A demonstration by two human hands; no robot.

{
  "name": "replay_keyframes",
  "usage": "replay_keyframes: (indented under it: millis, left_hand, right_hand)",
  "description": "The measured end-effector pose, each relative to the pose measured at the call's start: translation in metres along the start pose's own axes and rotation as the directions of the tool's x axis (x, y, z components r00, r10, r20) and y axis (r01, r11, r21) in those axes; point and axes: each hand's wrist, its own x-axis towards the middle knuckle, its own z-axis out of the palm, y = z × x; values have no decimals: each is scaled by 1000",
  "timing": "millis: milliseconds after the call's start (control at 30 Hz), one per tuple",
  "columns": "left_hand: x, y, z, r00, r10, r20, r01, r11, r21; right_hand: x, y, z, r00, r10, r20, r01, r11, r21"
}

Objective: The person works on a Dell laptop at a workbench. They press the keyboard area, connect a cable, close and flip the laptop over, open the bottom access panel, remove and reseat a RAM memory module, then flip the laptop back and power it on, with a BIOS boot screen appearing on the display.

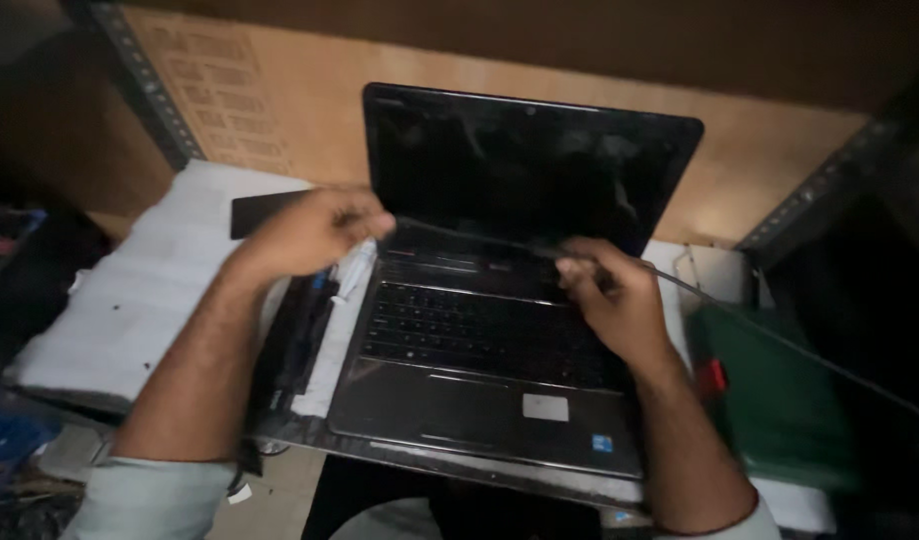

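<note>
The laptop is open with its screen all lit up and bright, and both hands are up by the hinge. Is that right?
Not quite. In the head view the open laptop's screen is dark, not lit. The left hand and right hand are indeed up by the hinge.

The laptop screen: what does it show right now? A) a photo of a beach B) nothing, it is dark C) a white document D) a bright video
B: the laptop screen is black with only faint reflections, while both hands work just above the keyboard.
</note>
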Motion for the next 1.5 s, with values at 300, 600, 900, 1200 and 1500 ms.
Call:
replay_keyframes:
  millis: [300, 600, 900, 1200, 1500]
  left_hand:
    - [-22, -77, 36, 959, -265, -99, 282, 918, 280]
    - [-15, -92, 56, 872, -464, -159, 489, 806, 333]
    - [1, -82, 77, 820, -535, -202, 559, 675, 482]
    - [6, -88, 89, 851, -501, -156, 487, 643, 591]
    - [-2, -95, 89, 865, -460, -200, 501, 769, 398]
  right_hand:
    - [-1, 32, 27, 987, 90, -132, -47, 953, 299]
    - [7, 19, 36, 973, 89, -215, -4, 931, 366]
    - [7, -3, 22, 949, 111, -294, 36, 892, 451]
    - [16, 9, 5, 946, 72, -316, 117, 832, 542]
    - [13, 9, -18, 971, 87, -224, 25, 890, 455]
